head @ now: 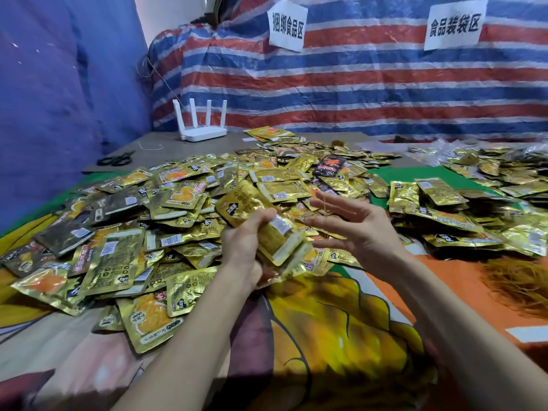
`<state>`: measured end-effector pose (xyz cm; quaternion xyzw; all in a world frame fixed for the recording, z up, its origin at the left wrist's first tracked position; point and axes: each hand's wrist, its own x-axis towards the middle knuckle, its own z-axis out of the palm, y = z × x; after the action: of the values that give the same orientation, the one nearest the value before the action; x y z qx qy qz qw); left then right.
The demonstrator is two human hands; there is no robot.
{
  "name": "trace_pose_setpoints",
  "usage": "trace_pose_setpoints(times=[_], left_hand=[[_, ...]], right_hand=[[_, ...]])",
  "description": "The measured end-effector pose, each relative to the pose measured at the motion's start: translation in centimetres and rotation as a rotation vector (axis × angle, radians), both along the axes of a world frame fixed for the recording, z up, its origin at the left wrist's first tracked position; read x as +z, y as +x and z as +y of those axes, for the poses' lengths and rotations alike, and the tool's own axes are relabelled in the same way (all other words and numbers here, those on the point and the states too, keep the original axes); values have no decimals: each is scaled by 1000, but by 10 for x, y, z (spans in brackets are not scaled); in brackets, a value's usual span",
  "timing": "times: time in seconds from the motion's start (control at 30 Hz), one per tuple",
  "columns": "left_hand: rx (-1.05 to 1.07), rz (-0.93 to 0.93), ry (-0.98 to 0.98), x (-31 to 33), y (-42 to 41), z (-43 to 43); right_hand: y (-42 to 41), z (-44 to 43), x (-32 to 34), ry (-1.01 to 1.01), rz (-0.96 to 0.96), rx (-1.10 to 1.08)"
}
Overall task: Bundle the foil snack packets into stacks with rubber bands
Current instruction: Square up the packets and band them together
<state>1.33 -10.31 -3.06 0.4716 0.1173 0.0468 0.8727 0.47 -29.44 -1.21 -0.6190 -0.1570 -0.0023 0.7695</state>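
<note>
Gold foil packets (178, 185) lay heaped across the surface (439, 295). Left hand (246, 241) gripped a stack (249, 200) of them above the heap's near edge; right hand (353, 223) spread wide, rubber band (326, 204) looped over its fingers.

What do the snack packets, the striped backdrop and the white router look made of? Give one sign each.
Snack packets: likely metallised plastic foil, glossy; crinkles glint gold.
Striped backdrop: probably woven plastic tarpaulin, slight sheen; creases and stripes.
White router: hard plastic, smooth matte; moulded antennas.
</note>
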Motion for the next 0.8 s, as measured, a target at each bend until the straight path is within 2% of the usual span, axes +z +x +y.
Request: trace_pose_setpoints(times=[0.1, 0.27, 0.33, 0.47, 0.57, 0.8], left_hand=[[2, -45, -135, 3, -1, 2], [-47, -144, -251, 7, -3, 5], [-74, -167, -265, 7, -3, 8], [-84, -180, -276, 7, -4, 7], [-19, -176, -175, 5, -5, 3], [-118, -272, -229, 7, -6, 3]], right_hand=[[-13, 13, -7, -91, -22, -11], [-30, 51, -17, -178, -102, -81], [-32, 63, -17, -183, -122, -144], [-30, 72, -13, -341, -218, -271], [-26, 69, -4, -455, -284, -285], [-16, 61, 5, -346, -127, -155]])
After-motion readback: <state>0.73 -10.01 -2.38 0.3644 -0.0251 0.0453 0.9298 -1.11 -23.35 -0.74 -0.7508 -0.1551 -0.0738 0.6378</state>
